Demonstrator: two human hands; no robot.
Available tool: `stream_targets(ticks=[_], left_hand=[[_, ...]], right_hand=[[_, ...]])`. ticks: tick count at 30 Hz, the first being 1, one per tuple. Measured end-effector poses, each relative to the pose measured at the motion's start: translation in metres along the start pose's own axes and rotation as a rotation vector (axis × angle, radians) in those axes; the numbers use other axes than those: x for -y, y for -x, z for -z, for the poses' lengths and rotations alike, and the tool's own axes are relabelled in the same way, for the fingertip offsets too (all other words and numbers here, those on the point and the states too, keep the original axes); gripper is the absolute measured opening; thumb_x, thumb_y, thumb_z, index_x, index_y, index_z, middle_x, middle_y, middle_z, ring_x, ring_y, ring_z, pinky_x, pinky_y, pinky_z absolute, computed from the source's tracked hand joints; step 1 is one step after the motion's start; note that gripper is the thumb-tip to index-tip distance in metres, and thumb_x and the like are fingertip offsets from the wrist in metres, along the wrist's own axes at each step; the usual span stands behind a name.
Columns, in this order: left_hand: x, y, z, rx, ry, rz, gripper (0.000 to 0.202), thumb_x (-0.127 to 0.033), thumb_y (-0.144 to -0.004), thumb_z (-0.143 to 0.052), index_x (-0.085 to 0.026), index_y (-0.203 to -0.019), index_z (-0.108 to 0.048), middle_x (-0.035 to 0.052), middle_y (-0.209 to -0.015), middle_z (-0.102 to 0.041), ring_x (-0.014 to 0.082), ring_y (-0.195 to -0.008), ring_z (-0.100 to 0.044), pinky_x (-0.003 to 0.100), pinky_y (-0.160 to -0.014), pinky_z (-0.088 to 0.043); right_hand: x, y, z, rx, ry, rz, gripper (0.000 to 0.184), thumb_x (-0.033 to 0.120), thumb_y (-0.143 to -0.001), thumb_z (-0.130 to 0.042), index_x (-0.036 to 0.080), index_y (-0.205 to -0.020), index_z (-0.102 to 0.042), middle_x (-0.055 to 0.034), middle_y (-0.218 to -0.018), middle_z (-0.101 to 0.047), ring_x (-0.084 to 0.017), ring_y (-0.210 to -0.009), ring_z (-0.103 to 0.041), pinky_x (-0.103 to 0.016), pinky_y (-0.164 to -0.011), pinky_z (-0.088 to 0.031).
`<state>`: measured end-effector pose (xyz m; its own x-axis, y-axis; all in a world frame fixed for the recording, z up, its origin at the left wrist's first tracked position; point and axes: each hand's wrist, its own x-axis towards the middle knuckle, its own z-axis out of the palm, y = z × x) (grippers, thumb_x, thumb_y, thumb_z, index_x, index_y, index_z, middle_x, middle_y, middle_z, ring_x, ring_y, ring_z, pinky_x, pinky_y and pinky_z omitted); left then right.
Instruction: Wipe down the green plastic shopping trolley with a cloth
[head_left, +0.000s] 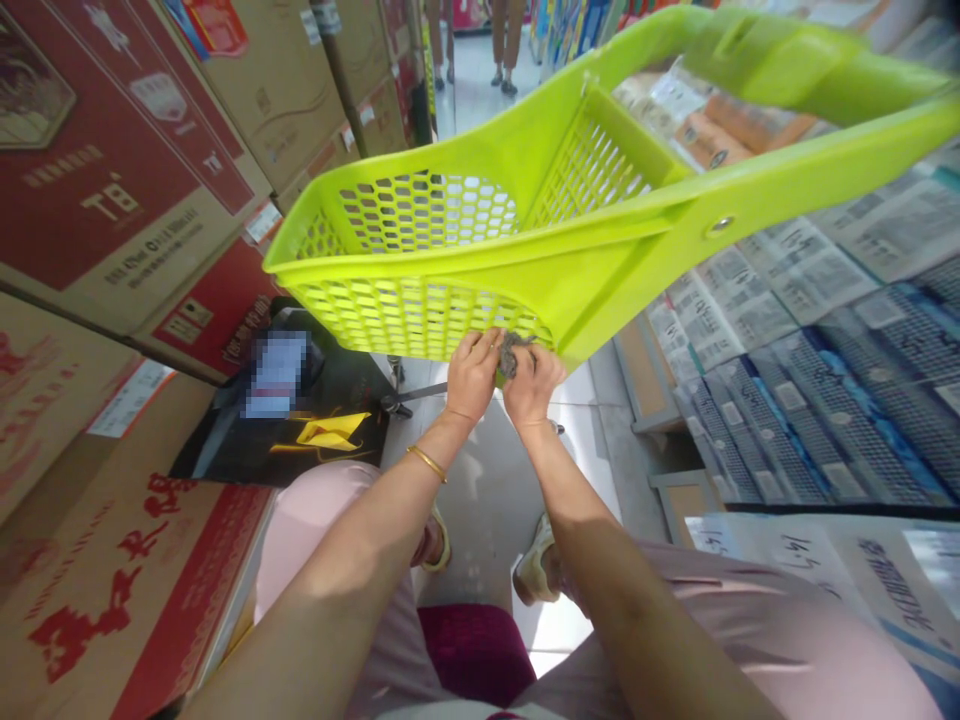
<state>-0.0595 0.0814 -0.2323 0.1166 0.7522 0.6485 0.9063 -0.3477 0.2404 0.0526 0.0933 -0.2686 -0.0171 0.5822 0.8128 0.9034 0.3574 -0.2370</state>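
Note:
A lime-green shopping basket cart (420,262) with perforated walls stands in front of me, its long handle reaching to the upper right. At the lower edge of its near wall, my left hand (475,372) and my right hand (534,380) meet around a crumpled grey rag (510,352). The right fingers are closed on the rag. My left fingers are curled against its other side, close to the basket wall. Part of the rag is hidden by the fingers. A gold bracelet (427,463) circles my left wrist.
Stacked cartons (135,130) rise on the left. A black box (352,400) bears a phone with a blurred screen (276,375) and a yellow wrapper (330,432). Packaged goods (810,390) line the right side. Beneath me is a dark red stool (476,650). A person's legs (508,45) show far ahead.

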Motion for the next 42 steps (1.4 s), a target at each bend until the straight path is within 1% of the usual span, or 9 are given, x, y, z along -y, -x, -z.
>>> stream_targets(ticks=[5,9,14,19,22,29,32,37,42], left_hand=[[-0.002,0.0,0.003,0.024,-0.006,0.01,0.036,-0.014,-0.093,-0.04,-0.017,-0.124,-0.057,0.0102,-0.123,-0.062,0.0215,-0.11,-0.054,0.04,-0.1,-0.044],[-0.002,0.001,0.004,0.036,-0.017,0.004,0.037,-0.011,-0.092,-0.041,-0.016,-0.126,-0.056,0.0102,-0.124,-0.062,0.0216,-0.111,-0.054,0.039,-0.1,-0.044],[-0.001,0.002,0.003,0.017,-0.027,-0.02,0.034,-0.019,-0.095,-0.04,-0.018,-0.125,-0.056,0.0089,-0.124,-0.063,0.0215,-0.11,-0.055,0.039,-0.099,-0.046],[-0.003,0.004,0.0,-0.005,-0.03,0.013,0.034,-0.017,-0.095,-0.037,-0.018,-0.121,-0.059,0.0077,-0.124,-0.062,0.0207,-0.112,-0.054,0.038,-0.099,-0.046],[-0.005,0.006,-0.002,-0.011,-0.016,0.038,0.034,-0.016,-0.095,-0.037,-0.019,-0.121,-0.058,0.008,-0.124,-0.062,0.021,-0.113,-0.053,0.039,-0.1,-0.045],[-0.003,0.007,-0.003,-0.023,-0.035,0.034,0.026,-0.016,-0.093,-0.042,-0.016,-0.103,-0.066,0.0082,-0.112,-0.066,0.0219,-0.111,-0.055,0.036,-0.095,-0.047],[-0.005,0.006,0.0,-0.037,-0.038,0.028,0.029,-0.016,-0.093,-0.041,-0.015,-0.111,-0.064,0.0082,-0.12,-0.064,0.0224,-0.11,-0.055,0.037,-0.096,-0.047],[-0.009,0.005,0.003,-0.026,-0.002,0.037,0.036,-0.016,-0.094,-0.038,-0.017,-0.124,-0.057,0.0092,-0.123,-0.063,0.0228,-0.111,-0.055,0.039,-0.097,-0.046],[-0.009,0.005,0.003,-0.018,-0.005,0.038,0.035,-0.017,-0.094,-0.04,-0.016,-0.124,-0.058,0.0106,-0.124,-0.063,0.0228,-0.112,-0.055,0.039,-0.099,-0.045]], right_hand=[[-0.003,0.03,-0.005,0.14,0.079,0.114,0.022,0.018,-0.088,-0.048,0.026,-0.092,-0.068,-0.0053,-0.097,-0.065,-0.018,-0.087,-0.047,-0.033,-0.076,-0.029],[-0.001,0.032,-0.002,0.208,0.089,0.117,0.021,0.017,-0.086,-0.05,0.026,-0.091,-0.069,-0.0054,-0.099,-0.066,-0.018,-0.087,-0.046,-0.033,-0.076,-0.028],[-0.002,0.003,0.009,0.084,0.016,0.037,0.027,0.018,-0.085,-0.048,0.03,-0.1,-0.067,-0.006,-0.103,-0.062,-0.02,-0.096,-0.045,-0.036,-0.083,-0.029],[0.002,-0.045,0.026,-0.135,-0.031,-0.063,0.025,0.024,-0.087,-0.045,0.029,-0.098,-0.067,-0.0061,-0.1,-0.056,-0.02,-0.096,-0.045,-0.038,-0.087,-0.032],[0.006,-0.058,0.029,-0.191,-0.053,-0.084,0.024,0.025,-0.088,-0.044,0.027,-0.098,-0.067,-0.0068,-0.099,-0.055,-0.02,-0.097,-0.046,-0.038,-0.089,-0.034],[0.004,-0.015,0.005,-0.092,-0.011,-0.007,0.026,0.019,-0.087,-0.044,0.029,-0.092,-0.068,-0.0057,-0.095,-0.06,-0.018,-0.091,-0.048,-0.035,-0.083,-0.033],[0.002,-0.001,0.001,-0.069,-0.006,-0.009,0.027,0.018,-0.088,-0.042,0.027,-0.093,-0.067,-0.0064,-0.096,-0.06,-0.018,-0.092,-0.048,-0.034,-0.084,-0.034],[-0.002,0.012,0.002,-0.065,0.044,0.086,0.024,0.016,-0.086,-0.046,0.026,-0.094,-0.067,-0.0055,-0.096,-0.061,-0.018,-0.092,-0.047,-0.033,-0.084,-0.033],[-0.004,0.029,0.001,0.107,0.05,0.112,0.028,0.014,-0.085,-0.046,0.026,-0.098,-0.067,-0.0058,-0.098,-0.061,-0.018,-0.091,-0.046,-0.032,-0.08,-0.032]])
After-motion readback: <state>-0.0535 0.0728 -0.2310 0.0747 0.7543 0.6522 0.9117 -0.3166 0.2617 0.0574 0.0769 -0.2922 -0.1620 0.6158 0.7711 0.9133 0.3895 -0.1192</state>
